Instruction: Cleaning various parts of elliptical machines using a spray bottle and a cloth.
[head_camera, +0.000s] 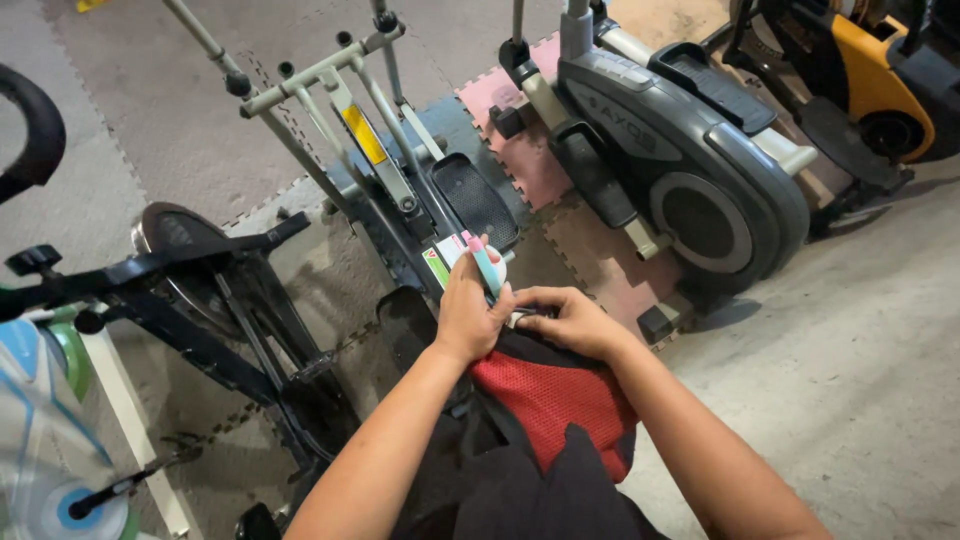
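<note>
My left hand (468, 312) grips a small white tube or bottle (480, 262) with a pink and teal cap and a green and red label, held upright above a black and red mesh bag (555, 400). My right hand (570, 318) pinches the bag's upper edge just beside the left hand, apparently at a small dark zipper pull. Both forearms come in from the bottom of the view. The bag rests on my lap or against a dark cloth below it.
A grey elliptical trainer (400, 170) stands straight ahead on foam floor tiles (500, 110). A larger black and grey elliptical (690, 150) stands to the right, a yellow machine (880, 80) beyond it. A black exercise bike (200, 300) is at the left.
</note>
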